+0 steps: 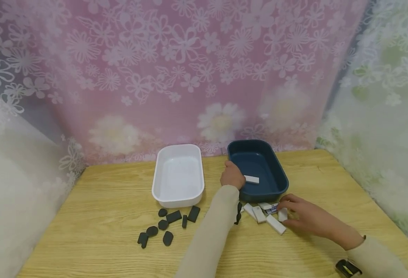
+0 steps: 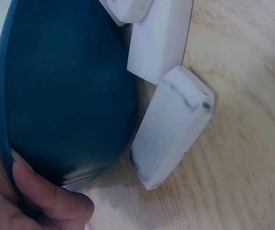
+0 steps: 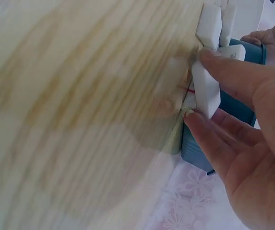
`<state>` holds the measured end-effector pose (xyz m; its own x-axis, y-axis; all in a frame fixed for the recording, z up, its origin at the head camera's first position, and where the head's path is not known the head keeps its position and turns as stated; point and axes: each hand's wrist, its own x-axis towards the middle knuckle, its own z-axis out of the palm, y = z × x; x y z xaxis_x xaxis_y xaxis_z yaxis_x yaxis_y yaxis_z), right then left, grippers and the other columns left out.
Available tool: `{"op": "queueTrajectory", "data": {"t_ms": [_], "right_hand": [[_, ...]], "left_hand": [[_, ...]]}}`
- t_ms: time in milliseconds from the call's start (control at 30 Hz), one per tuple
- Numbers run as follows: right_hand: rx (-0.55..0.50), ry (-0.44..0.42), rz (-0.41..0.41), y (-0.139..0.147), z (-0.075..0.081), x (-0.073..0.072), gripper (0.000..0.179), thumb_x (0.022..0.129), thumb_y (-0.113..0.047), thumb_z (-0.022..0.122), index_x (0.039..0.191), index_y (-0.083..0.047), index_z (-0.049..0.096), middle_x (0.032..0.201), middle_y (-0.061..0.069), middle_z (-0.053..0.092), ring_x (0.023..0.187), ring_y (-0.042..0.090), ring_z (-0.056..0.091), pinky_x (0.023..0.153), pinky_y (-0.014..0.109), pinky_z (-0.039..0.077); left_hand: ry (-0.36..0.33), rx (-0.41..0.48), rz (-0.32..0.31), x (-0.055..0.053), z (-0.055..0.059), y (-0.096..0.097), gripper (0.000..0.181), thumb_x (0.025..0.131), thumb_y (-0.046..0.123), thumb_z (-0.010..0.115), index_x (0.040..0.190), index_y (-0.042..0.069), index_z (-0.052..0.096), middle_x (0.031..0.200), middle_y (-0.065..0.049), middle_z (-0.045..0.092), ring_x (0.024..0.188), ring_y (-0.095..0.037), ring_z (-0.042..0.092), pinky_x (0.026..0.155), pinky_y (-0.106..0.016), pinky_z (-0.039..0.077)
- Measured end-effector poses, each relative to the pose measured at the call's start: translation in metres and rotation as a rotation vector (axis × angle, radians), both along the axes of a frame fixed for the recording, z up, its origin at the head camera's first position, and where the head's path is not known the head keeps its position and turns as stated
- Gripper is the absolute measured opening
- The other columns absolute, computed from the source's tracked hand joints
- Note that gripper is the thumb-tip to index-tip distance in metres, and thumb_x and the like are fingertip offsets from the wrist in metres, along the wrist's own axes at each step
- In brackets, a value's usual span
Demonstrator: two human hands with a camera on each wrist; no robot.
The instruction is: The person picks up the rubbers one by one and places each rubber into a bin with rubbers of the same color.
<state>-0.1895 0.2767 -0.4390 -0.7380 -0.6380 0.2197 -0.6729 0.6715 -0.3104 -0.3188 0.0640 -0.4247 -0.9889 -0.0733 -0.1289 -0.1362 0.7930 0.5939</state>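
Right hand (image 1: 310,218) pinches white, blunt-cornered oblong block (image 3: 207,90) — toward right edge of table (image 1: 259,255); left hand (image 1: 232,177) pinches rim of dark-blue tray (image 1: 252,164).

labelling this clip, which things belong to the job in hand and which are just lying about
Seemingly in the job:
- blue tub, gripped by the left hand
- white block pinched by the right hand
- loose white blocks
- white block in the blue tub

Apparently lying about:
- white tub, perhaps for later
- black pieces, likewise
- floral cloth
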Motion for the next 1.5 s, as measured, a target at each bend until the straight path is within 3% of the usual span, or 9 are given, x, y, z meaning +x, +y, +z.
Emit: {"op": "queueTrajectory", "data": {"t_ms": [233, 333, 500, 700, 867, 1033, 1267, 1500], "right_hand": [[0.055, 0.002, -0.048, 0.001, 0.008, -0.001, 0.031, 0.083, -0.023, 0.076, 0.111, -0.014, 0.067, 0.117, 0.011, 0.06, 0.099, 0.028, 0.061, 0.072, 0.035, 0.053], [-0.016, -0.007, -0.031, 0.003, 0.018, -0.002, 0.033, 0.084, -0.025, 0.074, 0.114, -0.012, 0.067, 0.118, 0.014, 0.06, 0.098, 0.027, 0.063, 0.07, 0.034, 0.054], [-0.183, 0.027, 0.023, 0.001, 0.038, -0.012, 0.038, 0.08, -0.01, 0.077, 0.115, -0.007, 0.065, 0.117, 0.012, 0.06, 0.092, 0.013, 0.065, 0.07, 0.031, 0.055], [-0.198, 0.068, 0.026, -0.006, 0.053, -0.046, 0.04, 0.079, -0.008, 0.078, 0.116, -0.008, 0.064, 0.116, 0.007, 0.061, 0.09, 0.013, 0.065, 0.072, 0.033, 0.055], [-0.141, -0.002, -0.034, -0.01, 0.051, -0.084, 0.034, 0.084, -0.016, 0.074, 0.115, -0.007, 0.064, 0.108, 0.004, 0.063, 0.086, 0.014, 0.065, 0.074, 0.034, 0.054], [-0.094, -0.084, -0.119, -0.016, 0.047, -0.112, 0.036, 0.088, -0.024, 0.071, 0.116, -0.004, 0.065, 0.103, 0.005, 0.065, 0.085, 0.015, 0.065, 0.073, 0.038, 0.053], [0.013, -0.225, -0.146, -0.026, 0.044, -0.142, 0.038, 0.089, -0.025, 0.069, 0.118, -0.001, 0.064, 0.102, 0.007, 0.067, 0.085, 0.017, 0.065, 0.075, 0.041, 0.052], [0.138, -0.204, -0.188, -0.035, 0.031, -0.156, 0.038, 0.089, -0.029, 0.069, 0.112, 0.001, 0.066, 0.104, 0.013, 0.066, 0.086, 0.025, 0.064, 0.076, 0.046, 0.051]], "left_hand": [[-0.011, 0.003, 0.002, 0.001, 0.0, -0.002, 0.045, 0.082, 0.019, 0.073, 0.109, 0.004, 0.041, 0.084, -0.014, 0.066, 0.077, -0.029, 0.066, 0.065, -0.04, 0.053], [-0.014, -0.006, 0.008, 0.0, 0.0, -0.003, 0.045, 0.082, 0.019, 0.074, 0.109, 0.004, 0.041, 0.083, -0.014, 0.066, 0.076, -0.029, 0.066, 0.064, -0.04, 0.053], [-0.024, -0.014, 0.016, -0.002, -0.002, -0.003, 0.045, 0.083, 0.021, 0.073, 0.11, 0.004, 0.041, 0.077, -0.013, 0.064, 0.071, -0.027, 0.066, 0.061, -0.039, 0.053], [-0.024, -0.009, 0.019, -0.004, -0.001, -0.005, 0.045, 0.083, 0.021, 0.073, 0.111, 0.004, 0.041, 0.078, -0.013, 0.064, 0.072, -0.027, 0.065, 0.062, -0.039, 0.053], [-0.013, -0.017, 0.028, -0.007, -0.001, -0.004, 0.047, 0.082, 0.022, 0.074, 0.11, 0.005, 0.041, 0.083, -0.013, 0.066, 0.078, -0.027, 0.066, 0.065, -0.04, 0.053], [-0.02, -0.021, 0.041, -0.009, -0.004, 0.0, 0.046, 0.081, 0.023, 0.075, 0.108, 0.007, 0.041, 0.083, -0.012, 0.066, 0.078, -0.027, 0.067, 0.065, -0.04, 0.053], [-0.012, -0.045, 0.056, -0.011, -0.004, 0.004, 0.046, 0.081, 0.026, 0.076, 0.106, 0.008, 0.042, 0.084, -0.011, 0.067, 0.079, -0.026, 0.067, 0.066, -0.039, 0.053], [-0.019, -0.053, 0.041, -0.006, -0.003, 0.005, 0.045, 0.082, 0.027, 0.075, 0.107, 0.008, 0.042, 0.081, -0.01, 0.066, 0.076, -0.025, 0.067, 0.065, -0.038, 0.053]]}}
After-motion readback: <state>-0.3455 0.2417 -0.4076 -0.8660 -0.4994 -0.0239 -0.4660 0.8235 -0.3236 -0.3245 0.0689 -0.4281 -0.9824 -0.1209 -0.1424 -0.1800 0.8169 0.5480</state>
